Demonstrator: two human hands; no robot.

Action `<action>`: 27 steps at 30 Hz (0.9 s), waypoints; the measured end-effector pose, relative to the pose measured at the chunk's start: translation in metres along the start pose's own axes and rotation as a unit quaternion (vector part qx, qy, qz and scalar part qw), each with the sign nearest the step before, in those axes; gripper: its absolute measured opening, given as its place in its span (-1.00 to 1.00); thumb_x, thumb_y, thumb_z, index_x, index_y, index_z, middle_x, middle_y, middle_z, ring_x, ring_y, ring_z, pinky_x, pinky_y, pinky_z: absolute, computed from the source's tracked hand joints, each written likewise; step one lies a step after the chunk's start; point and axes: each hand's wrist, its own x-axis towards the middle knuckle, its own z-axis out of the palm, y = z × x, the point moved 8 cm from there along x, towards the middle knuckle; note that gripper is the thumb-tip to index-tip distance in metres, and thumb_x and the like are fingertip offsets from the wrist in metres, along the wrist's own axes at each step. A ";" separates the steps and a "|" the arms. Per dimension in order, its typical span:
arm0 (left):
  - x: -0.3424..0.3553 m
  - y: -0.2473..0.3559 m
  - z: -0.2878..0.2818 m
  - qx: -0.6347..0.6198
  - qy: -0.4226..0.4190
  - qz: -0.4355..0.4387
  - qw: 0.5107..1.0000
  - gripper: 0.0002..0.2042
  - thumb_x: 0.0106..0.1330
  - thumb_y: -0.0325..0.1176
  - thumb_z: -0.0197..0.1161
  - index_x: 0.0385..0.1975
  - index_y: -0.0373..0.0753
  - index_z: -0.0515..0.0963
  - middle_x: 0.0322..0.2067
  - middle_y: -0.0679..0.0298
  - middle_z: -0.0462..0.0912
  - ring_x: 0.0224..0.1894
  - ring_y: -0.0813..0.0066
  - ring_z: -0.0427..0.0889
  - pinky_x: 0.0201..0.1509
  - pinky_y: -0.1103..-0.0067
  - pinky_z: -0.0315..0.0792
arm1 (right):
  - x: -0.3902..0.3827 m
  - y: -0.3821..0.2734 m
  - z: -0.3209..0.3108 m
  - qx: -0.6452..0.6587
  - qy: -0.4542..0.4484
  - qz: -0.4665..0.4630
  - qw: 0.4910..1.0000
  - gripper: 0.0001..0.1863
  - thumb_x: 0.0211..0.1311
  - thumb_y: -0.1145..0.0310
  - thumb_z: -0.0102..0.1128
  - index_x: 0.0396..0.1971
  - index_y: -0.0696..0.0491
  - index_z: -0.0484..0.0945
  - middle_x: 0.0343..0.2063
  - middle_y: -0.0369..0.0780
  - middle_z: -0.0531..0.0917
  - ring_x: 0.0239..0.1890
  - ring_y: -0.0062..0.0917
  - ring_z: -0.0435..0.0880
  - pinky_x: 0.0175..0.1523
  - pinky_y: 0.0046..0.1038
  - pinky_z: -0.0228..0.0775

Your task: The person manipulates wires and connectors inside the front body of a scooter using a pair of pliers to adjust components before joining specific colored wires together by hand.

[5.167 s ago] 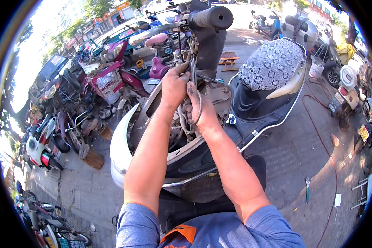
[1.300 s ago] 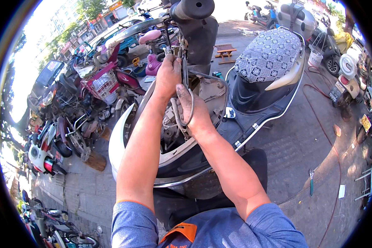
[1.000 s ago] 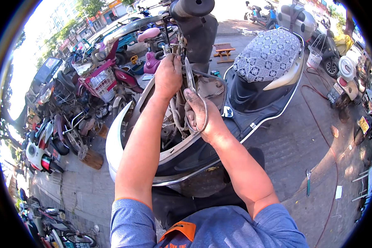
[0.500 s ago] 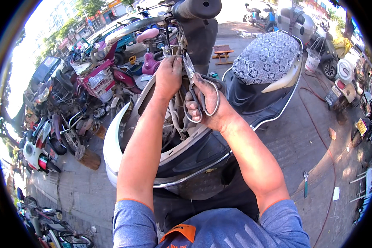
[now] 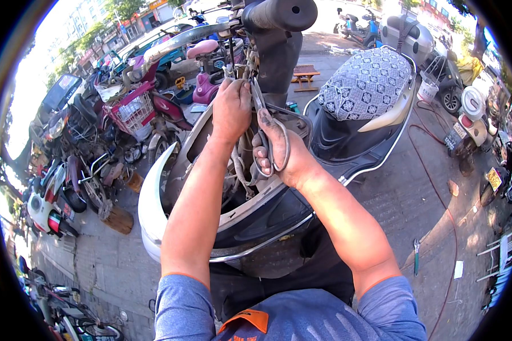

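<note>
My right hand (image 5: 287, 150) is wrapped around the looped handles of a pair of scissors (image 5: 257, 95), thumb and fingers through or around the loops. The blades point up and away, right beside my left fingertips. My left hand (image 5: 231, 113) is closed in a pinch at the wiring (image 5: 254, 59) below the handlebar; what exactly it pinches is hidden by the fingers. Both hands are over the opened front of a scooter (image 5: 250, 213), where loose cables (image 5: 238, 167) run down inside the body shell. A black handlebar grip (image 5: 281, 14) juts out above my hands.
The scooter's seat wears a patterned cover (image 5: 365, 84). On the ground to the right lie a wrench with a green handle (image 5: 416, 258) and a dark red hose (image 5: 438, 196). Parked bikes and a pink basket (image 5: 132, 113) crowd the left. A small wooden stool (image 5: 305, 77) stands beyond.
My right hand has moved slightly left, and the scissors' loops and blades have drawn closer together. The left hand stays pinched at nearly the same place.
</note>
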 end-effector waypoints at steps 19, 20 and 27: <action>-0.005 -0.006 0.003 -0.015 0.016 -0.007 1.000 -0.81 0.57 -0.35 0.14 -0.20 -0.33 0.62 -0.21 -0.07 0.61 -0.13 -0.20 0.59 -0.03 0.10 0.49 | -0.001 -0.011 0.006 0.035 -0.017 0.005 0.999 -0.30 0.47 -0.44 0.10 -0.30 0.03 0.49 -0.58 -0.31 0.46 -0.58 -0.53 0.45 -0.43 -0.50 0.31; -0.005 -0.007 0.003 -0.009 0.013 -0.014 1.000 -0.81 0.57 -0.34 0.15 -0.19 -0.32 0.63 -0.21 -0.06 0.61 -0.13 -0.21 0.61 -0.04 0.10 0.49 | -0.001 -0.013 0.008 0.033 -0.031 0.021 0.999 -0.29 0.49 -0.44 0.07 -0.30 0.03 0.49 -0.58 -0.30 0.46 -0.58 -0.52 0.46 -0.43 -0.50 0.32; -0.003 -0.007 0.001 -0.008 0.006 -0.010 1.000 -0.80 0.57 -0.32 0.17 -0.16 -0.31 0.65 -0.20 -0.07 0.61 -0.11 -0.22 0.62 -0.02 0.09 0.50 | -0.005 -0.026 -0.013 -0.037 -0.081 0.092 0.992 -0.34 0.52 -0.42 0.03 -0.16 0.00 0.48 -0.55 -0.34 0.55 -0.59 -0.61 0.55 -0.43 -0.49 0.50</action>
